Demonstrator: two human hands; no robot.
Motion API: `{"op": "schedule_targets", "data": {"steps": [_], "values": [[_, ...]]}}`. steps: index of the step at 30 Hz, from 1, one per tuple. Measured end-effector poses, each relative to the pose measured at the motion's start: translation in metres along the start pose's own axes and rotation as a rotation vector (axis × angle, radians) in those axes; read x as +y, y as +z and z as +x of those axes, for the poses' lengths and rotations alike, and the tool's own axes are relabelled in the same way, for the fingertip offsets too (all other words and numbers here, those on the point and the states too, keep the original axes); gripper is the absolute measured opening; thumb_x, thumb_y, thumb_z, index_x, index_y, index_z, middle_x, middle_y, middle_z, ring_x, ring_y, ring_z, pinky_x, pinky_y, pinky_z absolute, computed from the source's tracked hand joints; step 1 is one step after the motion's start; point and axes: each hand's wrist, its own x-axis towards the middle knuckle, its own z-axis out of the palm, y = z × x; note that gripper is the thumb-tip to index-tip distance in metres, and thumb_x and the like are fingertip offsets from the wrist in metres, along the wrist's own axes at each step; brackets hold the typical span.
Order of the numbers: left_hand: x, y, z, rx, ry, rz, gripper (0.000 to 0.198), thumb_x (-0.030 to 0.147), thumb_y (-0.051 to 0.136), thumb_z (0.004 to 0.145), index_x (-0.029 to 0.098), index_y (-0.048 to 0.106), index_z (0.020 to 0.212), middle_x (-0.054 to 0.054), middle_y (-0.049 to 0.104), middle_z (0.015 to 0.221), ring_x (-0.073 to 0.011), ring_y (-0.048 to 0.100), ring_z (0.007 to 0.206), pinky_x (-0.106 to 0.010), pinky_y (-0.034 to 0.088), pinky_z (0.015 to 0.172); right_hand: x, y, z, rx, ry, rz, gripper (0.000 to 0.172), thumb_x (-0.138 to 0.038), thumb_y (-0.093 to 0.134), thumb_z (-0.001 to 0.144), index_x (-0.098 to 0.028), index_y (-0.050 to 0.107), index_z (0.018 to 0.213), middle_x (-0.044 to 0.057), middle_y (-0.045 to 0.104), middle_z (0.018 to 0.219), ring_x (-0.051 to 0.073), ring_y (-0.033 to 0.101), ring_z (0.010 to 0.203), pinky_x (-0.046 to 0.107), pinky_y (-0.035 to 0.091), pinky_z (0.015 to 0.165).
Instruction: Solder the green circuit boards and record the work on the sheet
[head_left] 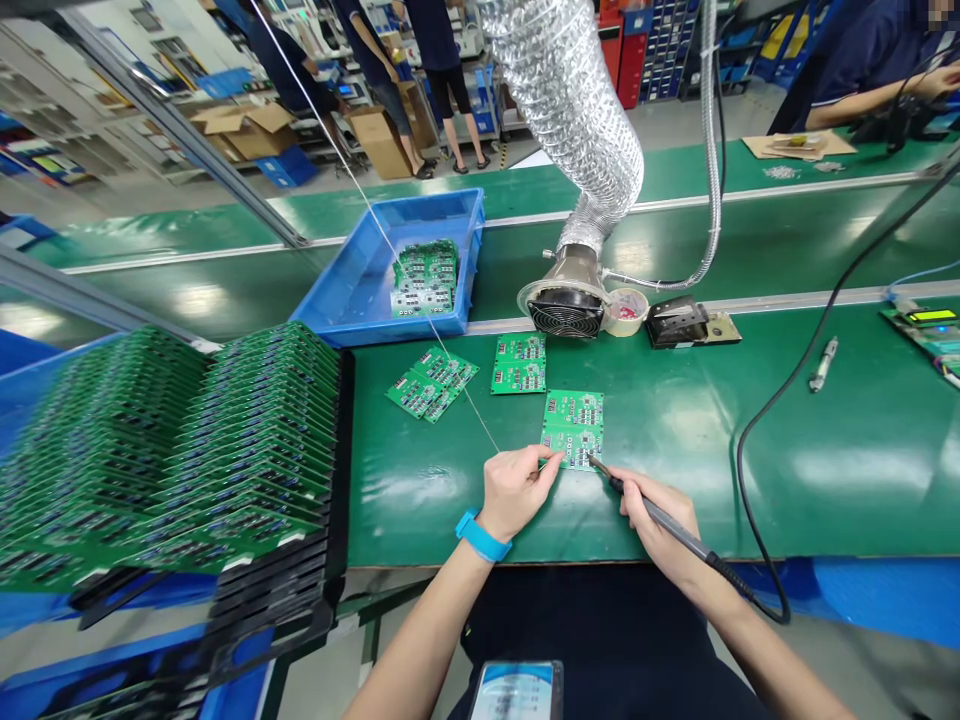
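Note:
A green circuit board [574, 412] lies on the green bench in front of me. My left hand [517, 487], with a blue band on its wrist, is closed in a pinch at the board's lower left edge. Thin solder wire [474, 408] slants down from above into those fingers. My right hand [660, 520] grips a soldering iron [671, 525] like a pen, its tip at the board's lower right part. Whether the tip touches the board I cannot tell. Behind lie another circuit board [519, 363] and a small overlapping group of boards [433, 382].
A rack of upright boards [240, 440] stands at left. Behind are a blue bin [322, 320] holding boards, a fume duct [592, 110] with fan, a tape roll [626, 310] and an iron stand [679, 322]. A black cable [742, 450] and a pen-like tool [823, 364] lie right. Several people stand beyond.

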Motion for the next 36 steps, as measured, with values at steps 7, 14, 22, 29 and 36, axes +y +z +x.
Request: {"op": "schedule_targets", "data": {"steps": [7, 14, 22, 29, 36], "values": [[0.005, 0.0, 0.001, -0.184, 0.039, -0.116, 0.014, 0.023, 0.06, 0.092, 0.02, 0.067, 0.08, 0.004, 0.056, 0.058, -0.0098, 0.052, 0.053, -0.025, 0.038, 0.06, -0.008, -0.005, -0.001, 0.04, -0.064, -0.028, 0.033, -0.03, 0.047, 0.102, -0.016, 0.076, 0.106, 0.004, 0.07, 0.068, 0.015, 0.067, 0.055, 0.025, 0.058, 0.057], [0.006, 0.003, 0.001, -0.253, 0.067, -0.071, 0.018, 0.024, 0.057, 0.095, 0.02, 0.067, 0.081, 0.002, 0.062, 0.062, -0.0111, 0.057, 0.058, -0.027, 0.04, 0.061, -0.012, -0.006, 0.001, 0.01, -0.067, -0.035, 0.034, -0.031, 0.045, 0.102, -0.017, 0.076, 0.104, 0.003, 0.068, 0.064, 0.016, 0.068, 0.055, 0.026, 0.059, 0.058], [0.007, 0.006, 0.003, -0.274, 0.122, -0.02, 0.019, 0.024, 0.055, 0.096, 0.019, 0.068, 0.082, -0.001, 0.067, 0.066, -0.0124, 0.061, 0.06, -0.027, 0.041, 0.061, -0.01, -0.004, 0.002, 0.006, -0.119, -0.048, 0.032, -0.027, 0.046, 0.1, -0.016, 0.076, 0.102, 0.004, 0.072, 0.069, 0.018, 0.07, 0.06, 0.03, 0.061, 0.068], [0.006, 0.009, 0.001, -0.303, 0.143, -0.005, 0.017, 0.023, 0.056, 0.096, 0.02, 0.068, 0.085, -0.001, 0.069, 0.072, -0.0133, 0.063, 0.064, -0.028, 0.043, 0.062, -0.009, -0.004, 0.0, 0.016, -0.143, -0.066, 0.031, -0.026, 0.047, 0.1, -0.016, 0.076, 0.103, 0.004, 0.071, 0.067, 0.017, 0.069, 0.058, 0.029, 0.061, 0.068], [0.003, 0.004, 0.002, -0.146, -0.057, -0.152, 0.016, 0.027, 0.057, 0.096, 0.02, 0.068, 0.087, -0.001, 0.069, 0.072, -0.0114, 0.061, 0.061, -0.025, 0.045, 0.062, -0.009, -0.004, 0.001, 0.011, -0.106, -0.061, 0.033, -0.029, 0.045, 0.101, -0.018, 0.076, 0.101, 0.004, 0.071, 0.069, 0.018, 0.069, 0.06, 0.028, 0.06, 0.066]]}}
